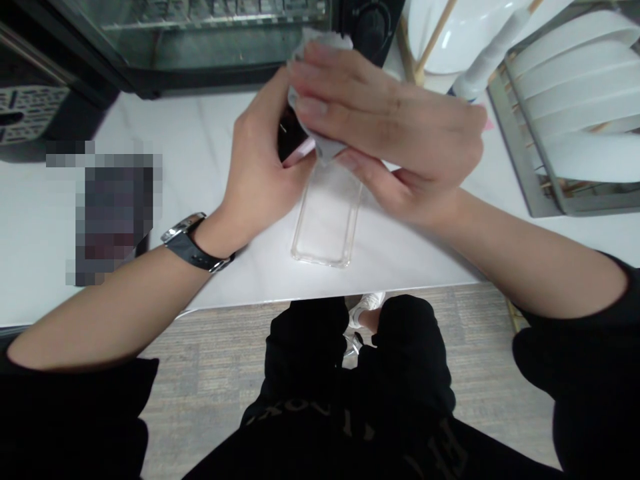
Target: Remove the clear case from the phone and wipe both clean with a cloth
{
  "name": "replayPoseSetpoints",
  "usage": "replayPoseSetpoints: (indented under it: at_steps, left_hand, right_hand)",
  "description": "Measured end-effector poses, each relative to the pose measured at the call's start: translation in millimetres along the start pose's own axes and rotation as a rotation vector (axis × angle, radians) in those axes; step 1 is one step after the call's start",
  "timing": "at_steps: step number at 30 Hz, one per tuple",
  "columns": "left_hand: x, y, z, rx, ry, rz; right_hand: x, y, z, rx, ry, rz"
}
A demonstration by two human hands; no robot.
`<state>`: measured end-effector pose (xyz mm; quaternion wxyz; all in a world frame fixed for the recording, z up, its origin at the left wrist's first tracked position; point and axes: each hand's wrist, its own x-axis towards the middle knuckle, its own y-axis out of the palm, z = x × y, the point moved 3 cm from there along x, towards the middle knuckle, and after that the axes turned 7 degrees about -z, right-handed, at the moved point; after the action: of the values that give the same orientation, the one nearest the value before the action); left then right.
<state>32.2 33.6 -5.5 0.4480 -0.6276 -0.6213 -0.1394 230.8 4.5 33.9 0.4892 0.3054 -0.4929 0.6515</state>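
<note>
A dark, glossy phone with a pinkish edge (299,153) is held in my left hand (263,160), whose fingers wrap round its side. My right hand (395,127) presses a crumpled whitish-grey wipe (327,143) against the phone's face, with its fingers closed on the wipe. Much of the phone is hidden behind the wipe and my right hand. Below both hands, a clear phone case (325,227) lies flat on the white counter (250,277), its upper end covered by the hands.
A black glass-fronted oven (200,73) stands behind my hands. At the right is a metal rack (530,147) of white plates (580,80), beside a white bottle (487,63) and white bowl (450,33). A blurred-out dark object (113,213) lies left.
</note>
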Motion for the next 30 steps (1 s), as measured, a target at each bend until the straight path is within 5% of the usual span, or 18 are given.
replayPoseSetpoints:
  at_steps: [3,6,9,17,23,30]
  left_hand:
    - [1.2,-0.5,1.9,-0.061,0.046,0.130]
    - [1.4,0.4,-4.2,-0.060,0.070,0.018]
    - [1.3,5.2,-11.0,-0.013,0.096,-0.055]
    - [3.9,3.0,-21.6,-0.016,0.105,0.001]
    - [0.7,5.0,-20.0,0.024,0.199,-0.062]
    - [0.8,-1.7,-1.9,-0.028,0.036,0.075]
  right_hand:
    - [2.3,-3.0,-1.7,0.015,0.011,-0.016]
    - [4.2,-5.2,8.6,0.021,0.073,0.079]
    - [5.1,-9.0,23.6,-0.011,0.017,-0.004]
    - [3.1,-1.2,31.8,-0.036,0.199,-0.231]
    - [0.5,1.5,21.1,-0.002,0.020,-0.190]
    - [6.1,-4.0,28.7,0.042,-0.039,0.000]
